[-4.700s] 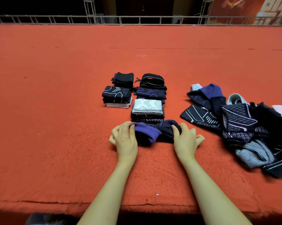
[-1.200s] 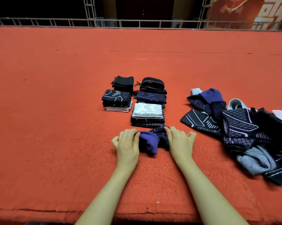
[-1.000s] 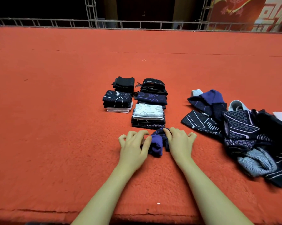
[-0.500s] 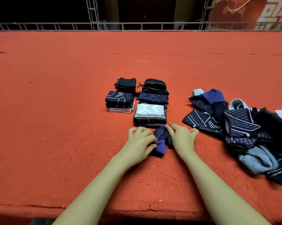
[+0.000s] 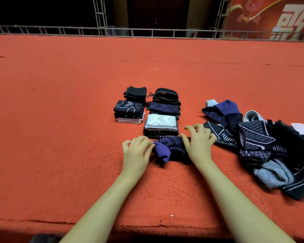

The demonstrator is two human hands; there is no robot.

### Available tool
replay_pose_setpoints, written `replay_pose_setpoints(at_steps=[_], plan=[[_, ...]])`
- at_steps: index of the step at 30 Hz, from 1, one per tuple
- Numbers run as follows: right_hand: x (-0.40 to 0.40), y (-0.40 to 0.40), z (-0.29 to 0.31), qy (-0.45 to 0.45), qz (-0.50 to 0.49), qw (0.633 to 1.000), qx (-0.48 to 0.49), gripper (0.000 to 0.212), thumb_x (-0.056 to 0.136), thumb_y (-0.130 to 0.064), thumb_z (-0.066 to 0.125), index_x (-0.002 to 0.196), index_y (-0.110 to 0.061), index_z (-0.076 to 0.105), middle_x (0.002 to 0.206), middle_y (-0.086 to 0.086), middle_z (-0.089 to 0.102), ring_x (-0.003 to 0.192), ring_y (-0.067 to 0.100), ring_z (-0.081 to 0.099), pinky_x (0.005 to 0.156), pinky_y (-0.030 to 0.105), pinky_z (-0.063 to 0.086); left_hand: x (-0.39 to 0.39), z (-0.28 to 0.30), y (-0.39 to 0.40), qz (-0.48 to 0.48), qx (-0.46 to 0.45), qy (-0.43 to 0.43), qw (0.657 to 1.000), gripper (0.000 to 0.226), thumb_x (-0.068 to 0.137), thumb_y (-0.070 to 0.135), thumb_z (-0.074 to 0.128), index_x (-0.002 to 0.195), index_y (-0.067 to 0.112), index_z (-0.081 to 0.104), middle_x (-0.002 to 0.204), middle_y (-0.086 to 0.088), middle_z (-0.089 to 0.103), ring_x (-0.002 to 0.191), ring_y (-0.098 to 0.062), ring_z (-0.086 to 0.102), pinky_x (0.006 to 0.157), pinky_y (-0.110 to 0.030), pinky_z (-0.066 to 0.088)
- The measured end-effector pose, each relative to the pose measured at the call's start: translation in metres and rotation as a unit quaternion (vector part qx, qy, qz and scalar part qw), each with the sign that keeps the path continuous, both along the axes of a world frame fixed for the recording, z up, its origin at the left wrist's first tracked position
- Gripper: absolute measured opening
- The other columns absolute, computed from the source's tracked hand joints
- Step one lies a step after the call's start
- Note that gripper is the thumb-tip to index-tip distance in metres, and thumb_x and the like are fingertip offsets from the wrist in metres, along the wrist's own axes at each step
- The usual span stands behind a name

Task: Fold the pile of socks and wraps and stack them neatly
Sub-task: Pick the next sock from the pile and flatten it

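left hand [image 5: 136, 151] + right hand [image 5: 197, 143] | on purple sock [image 5: 167, 149] | red carpet [image 5: 60, 120]

An event stage is suggested by the red carpet [image 5: 60, 120], metal truss railing [image 5: 98, 30] and red banner [image 5: 279, 16].

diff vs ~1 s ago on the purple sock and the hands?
The purple sock, bunched narrow a second ago, is spread wider again. The left hand moved left, its grip on the cuff end; the right hand presses the other end. Folded stacks and unfolded pile unchanged.
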State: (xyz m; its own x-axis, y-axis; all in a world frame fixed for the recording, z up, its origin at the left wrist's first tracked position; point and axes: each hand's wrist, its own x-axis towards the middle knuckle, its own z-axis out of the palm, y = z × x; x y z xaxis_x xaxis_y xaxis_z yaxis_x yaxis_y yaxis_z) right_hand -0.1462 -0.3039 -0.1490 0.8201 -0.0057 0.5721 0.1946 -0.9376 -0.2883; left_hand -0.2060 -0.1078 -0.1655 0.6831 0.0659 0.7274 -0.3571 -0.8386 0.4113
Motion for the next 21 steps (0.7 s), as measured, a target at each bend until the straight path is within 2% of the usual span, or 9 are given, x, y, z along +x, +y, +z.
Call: replay_pose_setpoints(at_steps=[1, 3, 5, 8, 11, 15, 17, 19, 21], plan=[[-0.006, 0.002, -0.001, -0.070, 0.034, 0.997, 0.007, 0.026, 0.086, -0.037, 0.051, 0.095, -0.020, 0.068, 0.097, 0.004, 0.058, 0.090, 0.028, 0.049, 0.078, 0.036, 0.021, 0.004, -0.002, 0.000, 0.009, -0.016, 0.013, 1.000, 0.023, 0.088, 0.035, 0.047, 0.082, 0.021, 0.065, 0.091, 0.010, 0.062, 0.082, -0.008, 0.052, 0.076, -0.026, 0.019], [-0.021, 0.008, 0.002, -0.108, 0.139, 0.984, 0.004, 0.024, 0.087, -0.037, 0.047, 0.090, -0.024, 0.066, 0.089, -0.005, 0.057, 0.086, 0.018, 0.045, 0.074, 0.032, 0.017, 0.009, 0.002, -0.005, 0.007, -0.021, 0.030, 0.999, 0.025, 0.088, 0.037, 0.045, 0.081, 0.021, 0.063, 0.089, 0.010, 0.062, 0.081, -0.008, 0.051, 0.075, -0.026, 0.019], [-0.029, 0.015, 0.002, -0.039, 0.201, 0.979, -0.003, 0.029, 0.088, -0.046, 0.044, 0.092, -0.028, 0.067, 0.091, -0.011, 0.058, 0.089, 0.012, 0.042, 0.074, 0.030, 0.013, 0.012, 0.009, -0.011, -0.004, -0.035, 0.043, 0.998, 0.026, 0.087, 0.037, 0.043, 0.081, 0.021, 0.062, 0.086, 0.008, 0.062, 0.078, -0.008, 0.050, 0.074, -0.026, 0.019], [-0.037, 0.019, -0.006, 0.053, 0.215, 0.975, 0.026, 0.053, 0.080, -0.064, 0.035, 0.111, -0.034, 0.065, 0.107, -0.015, 0.054, 0.100, 0.010, 0.038, 0.079, 0.028, 0.011, 0.015, 0.013, -0.013, 0.002, -0.028, 0.046, 0.999, 0.026, 0.088, 0.036, 0.042, 0.080, 0.021, 0.061, 0.080, 0.007, 0.059, 0.074, -0.015, 0.054, 0.073, -0.027, 0.019], [-0.038, 0.022, -0.003, 0.070, 0.226, 0.970, 0.062, 0.051, 0.073, -0.069, 0.040, 0.101, -0.033, 0.063, 0.102, -0.020, 0.048, 0.101, 0.008, 0.034, 0.079, 0.027, 0.011, 0.015, 0.016, -0.015, 0.006, -0.016, 0.045, 0.999, 0.025, 0.088, 0.035, 0.042, 0.078, 0.020, 0.059, 0.076, 0.007, 0.056, 0.072, -0.016, 0.052, 0.072, -0.026, 0.015], [-0.039, 0.027, 0.006, 0.058, 0.202, 0.969, 0.130, 0.024, 0.074, -0.052, 0.061, 0.077, -0.030, 0.050, 0.080, -0.022, 0.046, 0.092, 0.006, 0.034, 0.077, 0.028, 0.012, 0.011, 0.024, -0.019, 0.029, -0.012, 0.033, 0.999, 0.022, 0.089, 0.033, 0.045, 0.077, 0.021, 0.058, 0.073, 0.011, 0.053, 0.074, -0.013, 0.047, 0.070, -0.026, 0.012], [-0.039, 0.027, 0.012, 0.023, 0.167, 0.977, 0.133, 0.019, 0.077, -0.037, 0.067, 0.075, -0.026, 0.052, 0.072, -0.019, 0.043, 0.088, 0.009, 0.036, 0.076, 0.030, 0.013, 0.010, 0.026, -0.018, 0.041, -0.008, 0.037, 0.998, 0.016, 0.088, 0.031, 0.051, 0.078, 0.022, 0.059, 0.074, 0.011, 0.056, 0.077, -0.017, 0.050, 0.069, -0.027, 0.010], [-0.035, 0.023, 0.019, -0.024, 0.121, 0.986, 0.109, 0.012, 0.072, -0.022, 0.063, 0.074, -0.021, 0.051, 0.068, -0.016, 0.038, 0.087, 0.017, 0.043, 0.072, 0.030, 0.012, 0.008, 0.030, -0.019, 0.040, 0.006, 0.032, 0.999, 0.017, 0.089, 0.032, 0.050, 0.079, 0.023, 0.060, 0.075, 0.012, 0.057, 0.079, -0.017, 0.050, 0.069, -0.027, 0.009], [-0.031, 0.021, 0.029, -0.013, 0.097, 0.990, 0.106, 0.015, 0.075, -0.021, 0.065, 0.075, -0.023, 0.049, 0.069, -0.014, 0.040, 0.086, 0.019, 0.046, 0.071, 0.030, 0.011, 0.008, 0.032, -0.021, 0.046, 0.005, 0.031, 0.998, 0.019, 0.090, 0.033, 0.047, 0.078, 0.023, 0.059, 0.077, 0.012, 0.056, 0.082, -0.017, 0.048, 0.070, -0.028, 0.010]])
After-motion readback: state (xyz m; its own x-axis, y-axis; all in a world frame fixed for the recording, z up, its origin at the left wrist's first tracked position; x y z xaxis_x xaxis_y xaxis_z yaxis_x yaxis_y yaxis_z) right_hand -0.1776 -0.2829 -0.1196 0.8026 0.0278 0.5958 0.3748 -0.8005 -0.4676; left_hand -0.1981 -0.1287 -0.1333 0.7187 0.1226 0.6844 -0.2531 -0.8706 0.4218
